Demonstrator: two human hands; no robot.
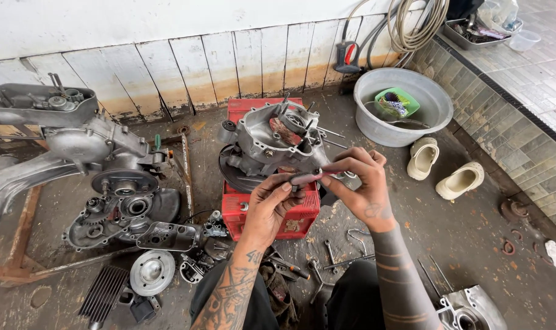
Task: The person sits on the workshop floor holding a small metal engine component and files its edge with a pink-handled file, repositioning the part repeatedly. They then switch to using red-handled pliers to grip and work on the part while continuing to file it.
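- The person sits on the oily concrete floor (474,244) and holds a small slim metal part with a reddish end (307,178) between both hands, just in front of a grey cast-aluminium engine crankcase (272,143).
- The left hand (267,205) has its fingers clenched around the near end of the part; the right hand (359,183) pinches the far end between thumb and fingertips, so both hands grasp the same piece.
- The crankcase rests on an upturned red plastic crate (253,211) at twelve o'clock from the hands; the part hovers above the crate's front edge, apart from the casing.
- As a judgement, the step in hand looks like checking or preparing this small piece beside the open casing; what exactly it is cannot be told at this size.
- Any move toward the casing would call for a steady two-handed hold and a careful line-up with the studs standing out at its right side.
- At nine o'clock lies a second dismantled engine with a round flywheel (122,183).
- At one o'clock stands a grey plastic basin (366,119) with a green tub (397,101) inside.
- At three o'clock lies a pair of cream clogs (443,168).
- Loose spanners (336,256) lie on the floor at six o'clock, between the person's knees.
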